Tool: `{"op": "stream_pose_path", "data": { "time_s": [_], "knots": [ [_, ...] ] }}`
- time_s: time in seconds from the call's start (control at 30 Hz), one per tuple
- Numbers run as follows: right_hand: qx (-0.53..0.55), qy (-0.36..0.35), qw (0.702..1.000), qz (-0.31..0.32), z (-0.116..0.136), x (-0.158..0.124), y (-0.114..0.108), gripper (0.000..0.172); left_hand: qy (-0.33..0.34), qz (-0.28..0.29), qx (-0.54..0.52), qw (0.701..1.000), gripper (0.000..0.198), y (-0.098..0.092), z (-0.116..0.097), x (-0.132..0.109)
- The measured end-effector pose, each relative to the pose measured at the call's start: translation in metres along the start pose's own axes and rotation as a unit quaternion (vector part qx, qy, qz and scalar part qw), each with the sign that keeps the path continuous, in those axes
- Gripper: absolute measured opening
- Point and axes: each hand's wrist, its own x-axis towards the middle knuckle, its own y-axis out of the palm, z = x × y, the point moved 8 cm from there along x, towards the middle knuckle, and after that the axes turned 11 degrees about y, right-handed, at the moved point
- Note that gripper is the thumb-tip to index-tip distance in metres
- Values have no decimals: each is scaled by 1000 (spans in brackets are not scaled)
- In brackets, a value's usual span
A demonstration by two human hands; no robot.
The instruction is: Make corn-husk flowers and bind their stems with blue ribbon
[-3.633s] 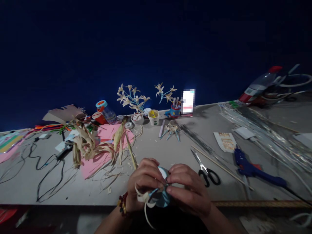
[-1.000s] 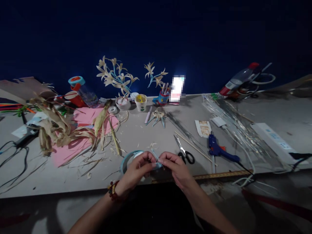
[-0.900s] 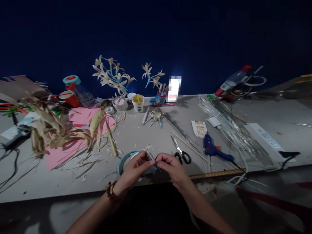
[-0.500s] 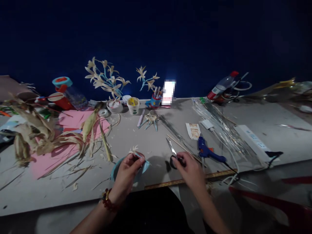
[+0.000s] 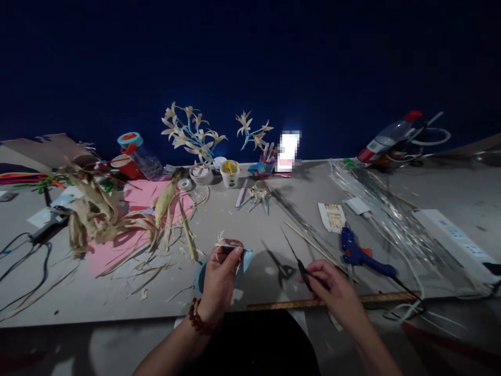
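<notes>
My left hand [image 5: 219, 277] is closed, pinching a small dried-husk flower [image 5: 221, 242] together with a light blue ribbon piece [image 5: 246, 258]. A light blue tape roll [image 5: 200, 277] shows just behind that hand. My right hand [image 5: 332, 292] grips the handles of black scissors [image 5: 295, 258], lifted off the table with the blades pointing up and to the left. The two hands are apart, the scissors' tips a short way right of the ribbon.
The grey table [image 5: 242, 230] holds dried corn husks [image 5: 102, 219] on pink paper [image 5: 117, 245], husk flower sprays [image 5: 195, 136], small cups [image 5: 230, 173], a blue glue gun [image 5: 358, 254], thin sticks [image 5: 313, 243], clear wrapping [image 5: 376, 203], a power strip [image 5: 454, 240] and black cables [image 5: 23, 261].
My right hand left the ribbon, reached to the scissors on the table and lifted them. My left hand kept hold of the flower and ribbon and raised them slightly.
</notes>
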Motion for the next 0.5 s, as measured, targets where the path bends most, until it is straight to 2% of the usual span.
{"op": "stream_pose_path", "data": {
  "time_s": [0.03, 0.1, 0.27, 0.37, 0.5],
  "knots": [
    [46, 4, 998, 36, -1, -4, 10, 30, -1, -7, -5, 1000, 17, 1, 0, 0],
    [81, -16, 995, 63, 3, -12, 28, 29, -18, -26, -14, 999, 19, 3, 1, 0],
    [-26, -91, 995, 1, 24, -25, 53, 22, -55, -73, -41, 995, 26, 7, 4, -5],
    [-81, -110, 991, 10, 36, -26, 65, 23, -46, -79, -47, 995, 26, 8, 2, -7],
    [-74, -118, 990, 28, 46, -24, 78, 26, -32, -71, -53, 996, 25, 11, 0, -10]
  ]
}}
